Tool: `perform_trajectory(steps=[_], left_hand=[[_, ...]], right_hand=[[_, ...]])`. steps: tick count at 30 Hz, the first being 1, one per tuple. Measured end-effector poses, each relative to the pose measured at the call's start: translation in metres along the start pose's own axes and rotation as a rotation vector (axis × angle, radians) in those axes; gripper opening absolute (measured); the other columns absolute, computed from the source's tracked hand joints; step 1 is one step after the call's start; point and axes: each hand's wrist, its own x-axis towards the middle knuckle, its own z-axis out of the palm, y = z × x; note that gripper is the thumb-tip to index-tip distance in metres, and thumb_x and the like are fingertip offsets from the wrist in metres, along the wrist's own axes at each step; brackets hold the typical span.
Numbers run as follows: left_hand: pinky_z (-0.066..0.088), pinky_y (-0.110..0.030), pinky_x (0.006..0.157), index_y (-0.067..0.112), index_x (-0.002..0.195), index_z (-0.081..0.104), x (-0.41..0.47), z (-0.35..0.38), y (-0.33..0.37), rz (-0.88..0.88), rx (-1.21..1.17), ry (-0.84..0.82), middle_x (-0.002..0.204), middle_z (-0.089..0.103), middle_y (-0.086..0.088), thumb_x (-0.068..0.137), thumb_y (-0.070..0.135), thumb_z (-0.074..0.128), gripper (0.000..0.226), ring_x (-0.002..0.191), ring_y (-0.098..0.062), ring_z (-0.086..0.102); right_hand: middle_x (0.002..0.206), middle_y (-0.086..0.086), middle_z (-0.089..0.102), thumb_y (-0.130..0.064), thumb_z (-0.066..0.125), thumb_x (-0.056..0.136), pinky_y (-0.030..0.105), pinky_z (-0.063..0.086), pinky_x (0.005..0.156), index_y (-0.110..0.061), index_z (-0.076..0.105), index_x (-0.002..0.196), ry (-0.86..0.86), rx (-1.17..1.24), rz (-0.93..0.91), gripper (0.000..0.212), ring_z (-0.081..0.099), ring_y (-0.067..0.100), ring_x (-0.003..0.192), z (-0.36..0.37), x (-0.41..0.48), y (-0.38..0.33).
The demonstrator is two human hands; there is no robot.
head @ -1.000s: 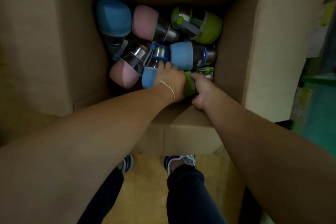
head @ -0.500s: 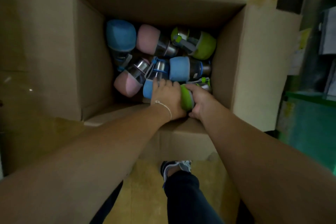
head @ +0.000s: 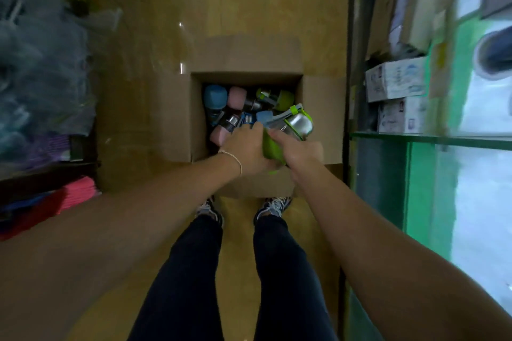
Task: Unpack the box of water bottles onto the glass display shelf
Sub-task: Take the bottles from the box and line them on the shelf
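Gripping green bottle (head: 288, 130) between left hand (head: 246, 151) and right hand (head: 296, 151) (both closed on it), above box (head: 177, 119).

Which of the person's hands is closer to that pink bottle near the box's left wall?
Left. The left hand sits right beside the pink bottle; the right hand is farther right, gripping the green bottle.

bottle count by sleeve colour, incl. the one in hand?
Blue-sleeved steel bottles: 3
Pink-sleeved steel bottles: 2
Green-sleeved steel bottles: 2, one in the cardboard box, one held by both hands
Total: 7 visible; any hidden underneath cannot be counted.
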Motion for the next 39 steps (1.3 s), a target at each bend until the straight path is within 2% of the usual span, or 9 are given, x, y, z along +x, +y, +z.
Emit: perform_trajectory(steps=[5, 12, 16, 20, 25, 28, 31, 36, 39], left_hand=[[0.054, -0.040, 0.069, 0.024, 0.101, 0.042, -0.064, -0.058, 0.038, -0.037, -0.188, 0.052, 0.092, 0.058, 0.002, 0.049, 0.084, 0.066, 0.083, 0.082, -0.020, 0.061], [0.049, -0.030, 0.084, 0.025, 0.122, 0.040, -0.143, -0.107, 0.079, 0.019, -0.310, 0.086, 0.130, 0.051, -0.006, 0.041, 0.080, 0.071, 0.103, 0.105, -0.020, 0.059], [0.051, -0.038, 0.078, 0.022, 0.111, 0.043, -0.173, -0.125, 0.092, 0.042, -0.229, 0.034, 0.115, 0.058, -0.006, 0.041, 0.079, 0.070, 0.094, 0.100, -0.027, 0.059], [0.054, -0.043, 0.084, 0.039, 0.112, 0.054, -0.188, -0.141, 0.107, 0.206, -0.185, 0.080, 0.101, 0.068, 0.015, 0.039, 0.089, 0.067, 0.090, 0.093, -0.011, 0.066], [0.056, -0.021, 0.067, 0.038, 0.108, 0.064, -0.228, -0.181, 0.148, 0.472, -0.278, 0.149, 0.087, 0.071, 0.016, 0.065, 0.053, 0.074, 0.047, 0.076, 0.007, 0.066], [0.055, -0.028, 0.071, 0.033, 0.110, 0.061, -0.256, -0.208, 0.173, 0.578, -0.273, 0.233, 0.094, 0.069, 0.012, 0.055, 0.063, 0.071, 0.063, 0.086, -0.002, 0.066], [0.049, -0.027, 0.064, 0.025, 0.098, 0.056, -0.294, -0.232, 0.196, 0.673, -0.283, 0.285, 0.090, 0.065, 0.007, 0.065, 0.051, 0.074, 0.046, 0.082, -0.010, 0.063], [0.034, -0.013, 0.045, 0.021, 0.081, 0.048, -0.361, -0.261, 0.238, 0.883, -0.259, 0.367, 0.072, 0.053, 0.008, 0.071, 0.043, 0.080, 0.039, 0.061, -0.001, 0.053], [0.040, -0.018, 0.050, 0.023, 0.081, 0.049, -0.406, -0.270, 0.266, 1.002, -0.245, 0.392, 0.075, 0.057, 0.007, 0.067, 0.046, 0.082, 0.042, 0.066, -0.002, 0.056]], right_hand=[[0.083, -0.002, 0.075, -0.067, 0.086, 0.027, 0.040, 0.063, 0.066, -0.018, 0.074, 0.088, 0.017, -0.049, -0.150, 0.078, 0.073, 0.018, 0.074, -0.042, -0.089, -0.037], [0.082, -0.003, 0.073, -0.061, 0.086, 0.039, 0.042, 0.063, 0.065, -0.019, 0.071, 0.090, 0.046, -0.105, -0.309, 0.068, 0.071, 0.015, 0.073, -0.088, -0.194, -0.061], [0.082, -0.005, 0.072, -0.057, 0.089, 0.049, 0.040, 0.063, 0.067, -0.022, 0.069, 0.088, 0.101, -0.099, -0.394, 0.056, 0.070, 0.014, 0.075, -0.106, -0.240, -0.058], [0.086, -0.005, 0.071, -0.061, 0.085, 0.045, 0.035, 0.061, 0.070, -0.024, 0.067, 0.092, 0.188, -0.026, -0.448, 0.062, 0.068, 0.012, 0.077, -0.122, -0.284, -0.059], [0.085, -0.008, 0.070, -0.055, 0.088, 0.053, 0.035, 0.059, 0.077, -0.026, 0.067, 0.088, 0.351, 0.086, -0.580, 0.050, 0.067, 0.012, 0.082, -0.146, -0.342, -0.073], [0.080, -0.009, 0.072, -0.053, 0.089, 0.052, 0.038, 0.060, 0.075, -0.027, 0.068, 0.081, 0.440, 0.151, -0.679, 0.044, 0.069, 0.009, 0.078, -0.164, -0.381, -0.082], [0.082, -0.008, 0.074, -0.054, 0.090, 0.050, 0.038, 0.061, 0.076, -0.024, 0.072, 0.089, 0.522, 0.211, -0.738, 0.052, 0.070, 0.009, 0.078, -0.182, -0.422, -0.087], [0.085, -0.009, 0.072, -0.064, 0.085, 0.041, 0.036, 0.060, 0.076, -0.024, 0.071, 0.100, 0.662, 0.252, -0.858, 0.072, 0.069, 0.009, 0.080, -0.223, -0.497, -0.088], [0.081, -0.008, 0.070, -0.064, 0.086, 0.041, 0.035, 0.060, 0.071, -0.022, 0.069, 0.100, 0.755, 0.274, -0.906, 0.073, 0.069, 0.013, 0.078, -0.251, -0.541, -0.083]])
